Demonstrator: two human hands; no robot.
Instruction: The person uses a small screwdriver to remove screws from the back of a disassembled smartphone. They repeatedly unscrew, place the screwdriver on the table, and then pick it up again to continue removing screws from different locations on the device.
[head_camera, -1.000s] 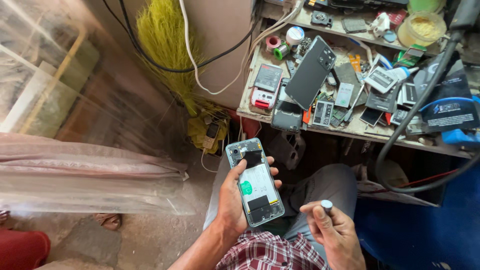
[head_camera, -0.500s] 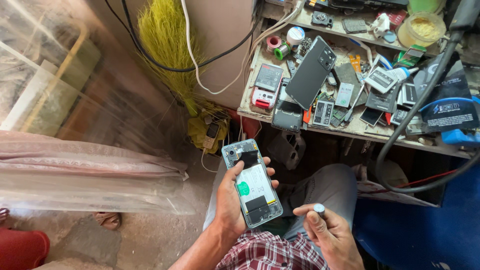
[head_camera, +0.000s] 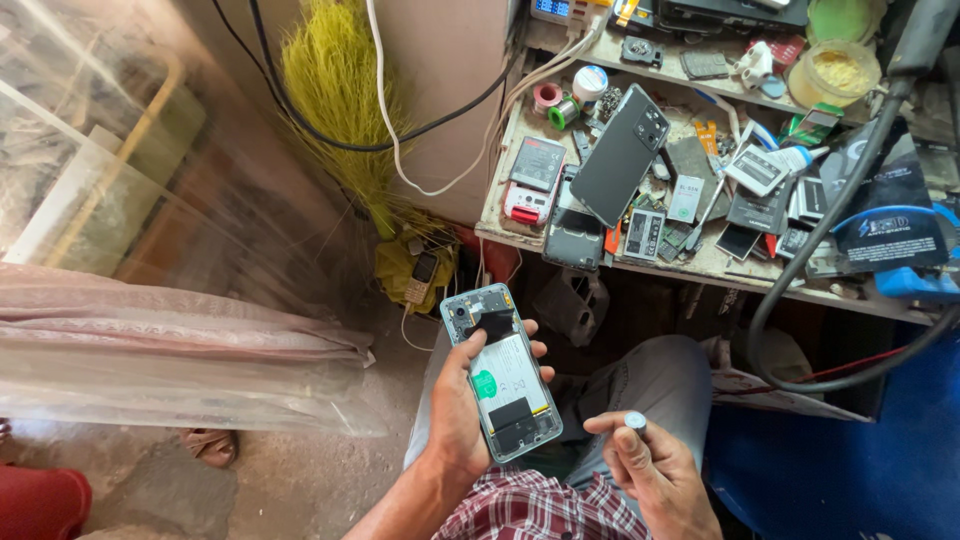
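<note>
Left hand (head_camera: 462, 415) grips glossy rectangular opened phone (head_camera: 500, 372).

Opened phone (head_camera: 502, 372): left hand (head_camera: 462, 420) is covering its left edge and lower corner. Small round-capped item (head_camera: 635, 421): right hand (head_camera: 655, 475) is hiding all but the cap, kind not telling. Workbench (head_camera: 700, 262): right end is running off-frame. Parts along its back edge: too small to identify.

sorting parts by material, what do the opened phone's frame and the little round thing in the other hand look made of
Opened phone, in the left hand: the frame looks like pale, glossy plastic or painted metal, judging by its light sheen; which one is unclear. Small round piece, in the right hand: silvery grey with a dull shine, possibly metal, too small to tell.
</note>
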